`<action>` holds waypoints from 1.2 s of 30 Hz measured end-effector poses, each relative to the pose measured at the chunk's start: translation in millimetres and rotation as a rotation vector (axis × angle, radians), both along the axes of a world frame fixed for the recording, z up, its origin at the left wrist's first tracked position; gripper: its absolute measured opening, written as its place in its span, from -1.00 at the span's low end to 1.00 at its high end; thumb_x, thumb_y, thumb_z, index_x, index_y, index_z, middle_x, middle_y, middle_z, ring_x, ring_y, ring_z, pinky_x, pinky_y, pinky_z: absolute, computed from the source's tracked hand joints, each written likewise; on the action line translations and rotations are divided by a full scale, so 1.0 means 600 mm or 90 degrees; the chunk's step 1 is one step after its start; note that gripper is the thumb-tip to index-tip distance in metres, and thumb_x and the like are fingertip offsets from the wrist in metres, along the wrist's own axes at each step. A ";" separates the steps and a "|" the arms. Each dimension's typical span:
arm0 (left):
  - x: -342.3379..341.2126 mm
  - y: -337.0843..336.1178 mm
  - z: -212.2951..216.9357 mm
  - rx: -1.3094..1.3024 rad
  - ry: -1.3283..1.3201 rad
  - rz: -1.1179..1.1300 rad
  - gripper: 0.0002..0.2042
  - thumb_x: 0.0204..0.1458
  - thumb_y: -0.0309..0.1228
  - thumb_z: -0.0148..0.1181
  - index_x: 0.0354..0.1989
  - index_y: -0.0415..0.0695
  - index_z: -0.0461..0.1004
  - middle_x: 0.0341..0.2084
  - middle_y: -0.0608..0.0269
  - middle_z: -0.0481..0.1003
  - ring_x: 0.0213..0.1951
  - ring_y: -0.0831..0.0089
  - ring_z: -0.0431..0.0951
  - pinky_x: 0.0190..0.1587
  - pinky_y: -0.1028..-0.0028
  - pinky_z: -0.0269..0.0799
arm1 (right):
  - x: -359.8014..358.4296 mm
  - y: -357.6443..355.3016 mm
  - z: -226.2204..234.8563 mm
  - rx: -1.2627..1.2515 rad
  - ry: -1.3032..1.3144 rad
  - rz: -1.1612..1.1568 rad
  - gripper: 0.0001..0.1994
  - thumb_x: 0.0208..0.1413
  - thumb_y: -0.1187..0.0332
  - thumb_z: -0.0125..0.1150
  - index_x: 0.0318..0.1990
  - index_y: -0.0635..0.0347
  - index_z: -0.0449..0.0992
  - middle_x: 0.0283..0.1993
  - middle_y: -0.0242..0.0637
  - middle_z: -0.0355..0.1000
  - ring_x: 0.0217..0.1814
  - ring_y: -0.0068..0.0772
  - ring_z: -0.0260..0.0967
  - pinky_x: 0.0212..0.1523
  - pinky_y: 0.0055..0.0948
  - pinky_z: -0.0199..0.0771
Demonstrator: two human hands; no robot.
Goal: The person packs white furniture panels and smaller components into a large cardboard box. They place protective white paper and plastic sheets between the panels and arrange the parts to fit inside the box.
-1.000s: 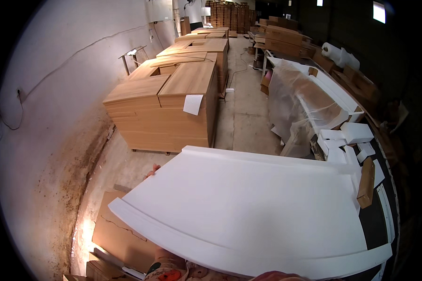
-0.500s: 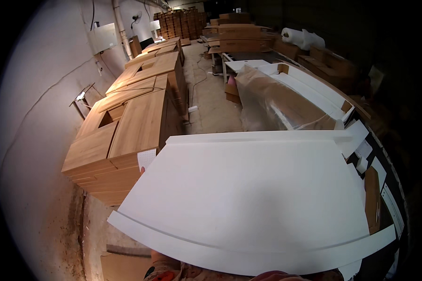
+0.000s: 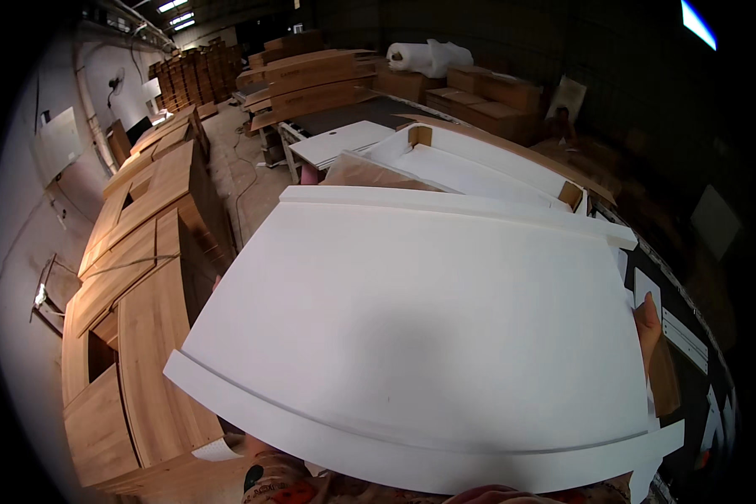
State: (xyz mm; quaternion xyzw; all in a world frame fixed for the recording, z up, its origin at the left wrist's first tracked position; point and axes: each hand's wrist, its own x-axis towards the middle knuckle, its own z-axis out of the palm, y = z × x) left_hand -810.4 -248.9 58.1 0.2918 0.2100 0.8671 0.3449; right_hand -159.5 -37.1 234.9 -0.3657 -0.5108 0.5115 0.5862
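A large white panel (image 3: 428,319) with a raised strip along its far edge and another along its near edge spans the space before me. My right hand (image 3: 648,329) grips its right edge, thumb up. At the left edge only a bit of my left hand (image 3: 217,283) shows, its fingers mostly hidden behind the panel. The near strip lies close to my body, over my patterned clothing (image 3: 277,480). Beyond the far edge lies a white tray-like piece (image 3: 479,172) with brown corner protectors.
Wood-grain cabinets (image 3: 155,336) stand in a row on the left. A dark worktable (image 3: 353,115) carries a white board (image 3: 344,143) and cardboard cartons (image 3: 319,80). White strips (image 3: 685,340) lie along its right side. Behind are a white wrap roll (image 3: 428,57) and stacked pallets (image 3: 197,80).
My view has swung to the right, and the panel has moved along toward the worktable. My right hand now shows on the panel's right edge; it was hidden before.
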 end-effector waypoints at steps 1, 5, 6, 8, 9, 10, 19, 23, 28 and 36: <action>-0.017 0.059 0.026 -0.010 -0.002 -0.028 -0.65 0.18 -0.22 -0.17 -0.30 -0.21 0.50 -0.37 0.11 0.50 -0.29 0.33 0.46 -0.19 0.36 0.37 | -0.011 0.011 0.007 -0.016 0.000 -0.012 -0.40 0.07 -0.12 0.02 -0.20 0.40 0.49 -0.29 -0.07 0.48 -0.20 -0.38 0.46 -0.28 -0.42 0.50; -0.059 0.270 0.101 -0.089 -0.010 -0.142 -0.66 0.18 -0.22 -0.16 -0.30 -0.22 0.50 -0.37 0.11 0.50 -0.30 0.34 0.47 -0.20 0.37 0.39 | -0.070 0.066 0.052 -0.140 0.044 -0.092 -0.50 0.08 -0.02 0.06 -0.26 0.37 0.52 -0.35 -0.13 0.48 -0.27 -0.44 0.43 -0.29 -0.45 0.45; -0.067 0.317 0.114 -0.114 -0.015 -0.167 -0.66 0.18 -0.22 -0.16 -0.30 -0.22 0.50 -0.37 0.11 0.50 -0.30 0.34 0.47 -0.21 0.37 0.39 | -0.079 0.089 0.054 -0.160 0.062 -0.093 -0.52 0.08 0.00 0.06 -0.26 0.37 0.52 -0.35 -0.14 0.47 -0.29 -0.44 0.42 -0.29 -0.45 0.44; -0.085 0.409 0.157 -0.165 -0.008 -0.217 -0.66 0.18 -0.22 -0.15 -0.30 -0.22 0.50 -0.37 0.11 0.50 -0.31 0.35 0.47 -0.22 0.38 0.40 | -0.082 0.150 0.031 -0.181 0.105 -0.076 -0.52 0.08 0.01 0.05 -0.23 0.37 0.51 -0.32 -0.15 0.48 -0.30 -0.42 0.42 -0.27 -0.45 0.43; -0.094 0.449 0.181 -0.192 0.000 -0.236 -0.66 0.18 -0.22 -0.15 -0.30 -0.22 0.50 -0.37 0.11 0.50 -0.31 0.35 0.47 -0.22 0.38 0.40 | -0.071 0.188 0.015 -0.188 0.124 -0.057 -0.51 0.08 0.00 0.04 -0.20 0.37 0.51 -0.28 -0.15 0.48 -0.29 -0.39 0.43 -0.25 -0.44 0.43; -0.103 0.492 0.209 -0.210 0.010 -0.255 -0.66 0.18 -0.23 -0.14 -0.30 -0.22 0.50 -0.37 0.11 0.50 -0.31 0.35 0.48 -0.22 0.38 0.40 | -0.055 0.231 0.010 -0.182 0.144 -0.039 -0.49 0.08 -0.02 0.03 -0.18 0.37 0.50 -0.24 -0.14 0.49 -0.28 -0.36 0.43 -0.23 -0.43 0.43; -0.177 0.794 0.355 -0.449 0.100 -0.365 -0.68 0.17 -0.23 -0.12 -0.30 -0.23 0.50 -0.37 0.11 0.50 -0.33 0.37 0.49 -0.26 0.40 0.43 | -0.061 0.480 0.015 -0.233 0.179 -0.180 -0.57 0.05 0.06 0.08 -0.19 0.34 0.47 -0.26 -0.19 0.44 -0.35 -0.43 0.40 -0.32 -0.50 0.43; -0.181 0.912 0.359 -0.568 0.283 -0.345 -0.71 0.13 -0.28 -0.02 -0.25 -0.29 0.48 -0.36 0.10 0.51 -0.40 0.42 0.53 -0.37 0.46 0.48 | -0.132 0.514 0.055 -0.220 0.156 -0.264 -0.58 0.07 0.07 0.07 -0.20 0.34 0.47 -0.27 -0.20 0.43 -0.36 -0.44 0.40 -0.33 -0.49 0.45; -0.201 1.069 0.342 -0.680 0.420 -0.455 -0.64 0.15 -0.26 0.00 -0.07 -0.35 0.39 -0.28 0.07 0.51 -0.30 0.39 0.55 -0.25 0.42 0.51 | -0.105 0.590 -0.012 0.029 -0.162 -0.357 -0.58 0.16 0.09 0.01 -0.17 0.37 0.47 -0.29 -0.20 0.45 -0.35 -0.47 0.42 -0.30 -0.51 0.46; -0.234 1.310 0.209 -0.804 0.544 -0.397 -0.63 0.13 -0.23 0.04 0.02 -0.22 0.33 -0.25 0.15 0.47 -0.25 0.40 0.51 -0.17 0.38 0.48 | -0.035 0.770 -0.108 -0.242 -0.023 -0.211 -0.58 0.19 0.11 -0.03 -0.13 0.39 0.46 -0.28 -0.20 0.46 -0.33 -0.48 0.42 -0.27 -0.54 0.46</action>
